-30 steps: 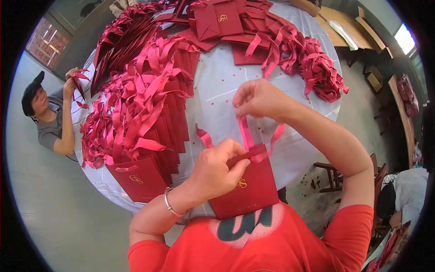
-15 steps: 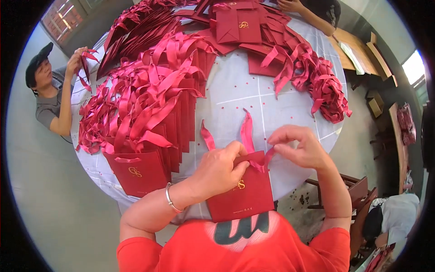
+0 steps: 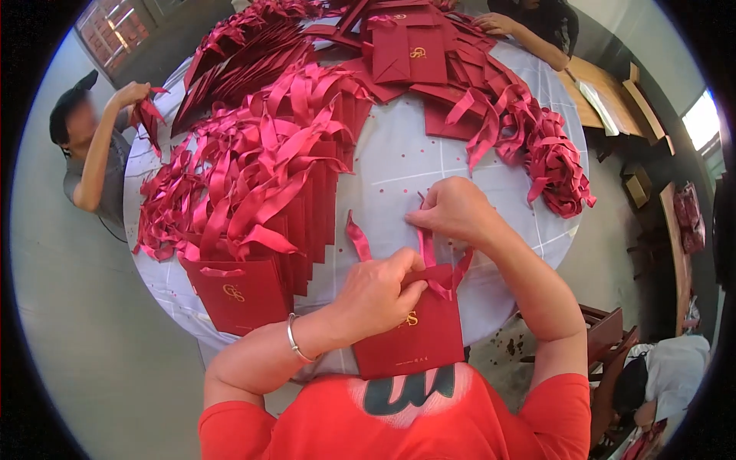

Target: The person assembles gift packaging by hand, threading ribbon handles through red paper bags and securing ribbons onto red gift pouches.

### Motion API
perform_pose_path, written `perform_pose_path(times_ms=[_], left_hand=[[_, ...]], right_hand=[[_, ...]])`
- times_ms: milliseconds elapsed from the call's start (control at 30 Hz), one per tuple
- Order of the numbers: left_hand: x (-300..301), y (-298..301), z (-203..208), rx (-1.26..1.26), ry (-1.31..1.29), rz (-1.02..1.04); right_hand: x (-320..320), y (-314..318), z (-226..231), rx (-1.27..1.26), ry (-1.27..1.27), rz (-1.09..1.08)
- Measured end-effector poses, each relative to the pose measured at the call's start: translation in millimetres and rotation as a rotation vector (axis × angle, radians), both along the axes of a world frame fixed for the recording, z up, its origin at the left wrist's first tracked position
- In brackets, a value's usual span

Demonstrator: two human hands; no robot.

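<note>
A dark red paper gift bag (image 3: 410, 349) with gold lettering lies against my front at the table's near edge. My left hand (image 3: 377, 295) pinches its top edge between thumb and fingers. Just beyond the bag, my right hand (image 3: 456, 208) grips the upper end of a pink-red ribbon (image 3: 427, 247) that rises from the bag's top. One more ribbon tail (image 3: 358, 236) stands up left of it, and another (image 3: 462, 267) loops at the bag's right corner. Part of the bag's top is hidden behind my left fingers.
Ribboned red bags (image 3: 238, 295) stand packed in a row at left. Flat bags (image 3: 410, 54) are heaped at the back, and loose ribbons (image 3: 556, 153) bunch at right. One person (image 3: 92, 161) handles a bag at far left; another person's hand (image 3: 494, 24) rests at back right.
My right hand has moved from the bag's right corner up and left to the middle ribbon and taken its end. The right-hand ribbon is let go. My left hand keeps its hold.
</note>
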State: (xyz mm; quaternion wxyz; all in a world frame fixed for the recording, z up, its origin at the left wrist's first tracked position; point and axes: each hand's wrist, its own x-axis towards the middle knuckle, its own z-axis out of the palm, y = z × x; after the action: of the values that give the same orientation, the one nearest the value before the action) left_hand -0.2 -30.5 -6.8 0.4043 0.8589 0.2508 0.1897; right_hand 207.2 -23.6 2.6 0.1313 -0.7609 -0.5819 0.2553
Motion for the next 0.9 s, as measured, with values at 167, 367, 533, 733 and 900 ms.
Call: perform_pose_path(times_ms=[167,367,533,733,900], left_hand=[[-2,2,-2,0.001,-0.011,0.012],[-1,3,-1,-0.036,-0.046,-0.015],[0,3,-2,-0.038,-0.03,-0.002],[1,2,-3,-0.044,-0.028,0.0],[1,1,-4,-0.059,0.001,-0.007]], right_hand=[[9,-2,-12,0.034,0.37,-0.078],[3,-4,-21,0.315,0.508,-0.191],[7,2,-25,0.318,0.554,-0.227],[4,3,-39,0.407,0.383,-0.123],[2,-1,-31,0.426,0.344,-0.119]])
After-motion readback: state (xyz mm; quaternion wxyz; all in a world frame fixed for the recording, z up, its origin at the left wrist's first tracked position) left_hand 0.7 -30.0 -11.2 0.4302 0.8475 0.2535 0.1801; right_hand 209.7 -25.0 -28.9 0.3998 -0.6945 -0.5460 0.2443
